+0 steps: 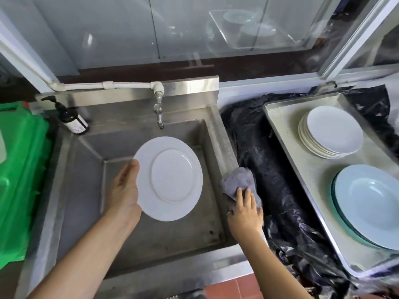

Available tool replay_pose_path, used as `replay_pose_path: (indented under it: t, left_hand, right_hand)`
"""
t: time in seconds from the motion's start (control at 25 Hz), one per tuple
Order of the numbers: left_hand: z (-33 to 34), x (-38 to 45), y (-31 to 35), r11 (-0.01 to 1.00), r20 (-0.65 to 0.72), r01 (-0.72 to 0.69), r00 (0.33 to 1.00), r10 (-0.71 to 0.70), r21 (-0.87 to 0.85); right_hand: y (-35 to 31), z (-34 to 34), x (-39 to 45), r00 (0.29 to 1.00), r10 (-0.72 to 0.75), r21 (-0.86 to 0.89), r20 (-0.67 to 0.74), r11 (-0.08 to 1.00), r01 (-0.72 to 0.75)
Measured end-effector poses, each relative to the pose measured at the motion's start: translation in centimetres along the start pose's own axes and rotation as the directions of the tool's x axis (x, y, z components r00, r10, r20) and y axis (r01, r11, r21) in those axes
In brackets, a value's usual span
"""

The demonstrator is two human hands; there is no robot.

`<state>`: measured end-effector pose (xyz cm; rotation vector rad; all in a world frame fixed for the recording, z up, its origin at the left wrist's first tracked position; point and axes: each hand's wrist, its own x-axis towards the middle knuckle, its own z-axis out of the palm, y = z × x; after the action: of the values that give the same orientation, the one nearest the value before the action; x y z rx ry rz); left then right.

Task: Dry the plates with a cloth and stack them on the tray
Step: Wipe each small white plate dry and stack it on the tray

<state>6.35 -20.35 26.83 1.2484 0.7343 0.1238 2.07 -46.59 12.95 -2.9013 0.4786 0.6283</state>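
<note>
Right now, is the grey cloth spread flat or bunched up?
Bunched up: the grey cloth sits crumpled on the steel sink's rim.

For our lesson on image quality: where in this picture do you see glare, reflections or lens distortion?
Head view: the glass panes reflect the plate stacks faintly; the sink rim glints; wide-angle bending curves the tray edges; the white plate looks evenly lit and sharp.

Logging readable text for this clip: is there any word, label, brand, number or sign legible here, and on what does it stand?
No text can be read in this frame.
Pump bottle at the sink's back left corner: its pale label carries print, too small and blurred to read.
Plate, cloth, tray, green bin: no print visible.
</note>
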Motion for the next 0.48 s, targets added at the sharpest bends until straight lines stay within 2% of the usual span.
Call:
replay_pose_path:
  t: [0.16, 0.28, 0.32, 0.36, 0.4, 0.48]
  left_hand:
    - [0.2, 0.0, -0.7, 0.995, 0.069, -0.065, 0.996, 0.059, 0.082]
    - [0.8, -0.6, -1.0, 0.941, 0.166, -0.243, 0.964, 0.208, 0.236]
    - [1.1, -1.1, -1.0, 0.893, 0.221, -0.335, 0.935, 0.276, 0.301]
    - [1.2, -1.5, -0.8, 0.826, 0.282, -0.427, 0.898, 0.339, 0.367]
    - [1.2, -1.8, -0.8, 0.744, 0.349, -0.513, 0.853, 0.387, 0.428]
    - [1.0, -2.5, -0.4, 0.594, 0.502, -0.638, 0.764, 0.405, 0.490]
  right_hand:
    - [0.6, 0.8, 0.1, 0.998, -0.032, 0.033, -0.049, 0.999, 0.033]
    - [-0.6, -1.2, -0.4, 0.995, -0.020, 0.043, -0.097, 0.999, 0.024]
    - [-1.3, -2.1, -0.8, 0.994, -0.026, 0.117, -0.104, 0.992, 0.038]
    - [-2.5, -3.2, -1.2, 0.993, -0.034, 0.272, -0.116, 0.960, 0.065]
    - [-3.9, -4.5, -1.6, 0.992, -0.036, 0.472, -0.123, 0.877, 0.091]
    - [-6.7, -7.5, -2.3, 0.996, -0.040, 0.778, -0.083, 0.622, 0.089]
